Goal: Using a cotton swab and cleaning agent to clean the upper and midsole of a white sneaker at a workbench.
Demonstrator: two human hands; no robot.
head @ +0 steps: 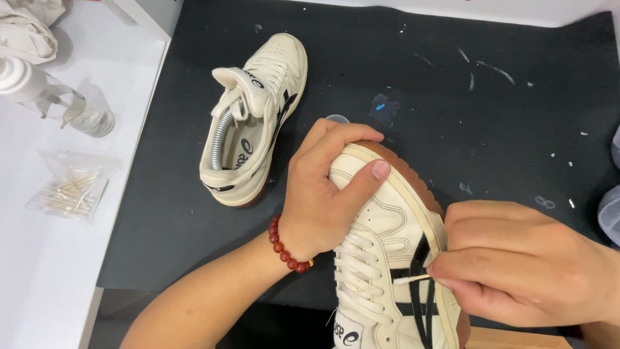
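My left hand [326, 187] grips the toe of a cream sneaker [381, 258] with black stripes and a brown sole, tilted on its side in the lower middle. A red bead bracelet [284, 249] circles that wrist. My right hand [523, 262] pinches a cotton swab [412, 280], whose tip touches the shoe's side by the black stripe, near the laces. The matching second sneaker [255, 123] lies apart on the black mat [491, 116], toe pointing away, with a metal spring shoe tree inside.
The black mat carries white and blue paint specks. On the white table [39, 271] at left sit a clear bag of cotton swabs [71, 187], a clear plastic bottle [48, 97] and crumpled cloth [29, 29]. A wooden surface shows at the bottom edge.
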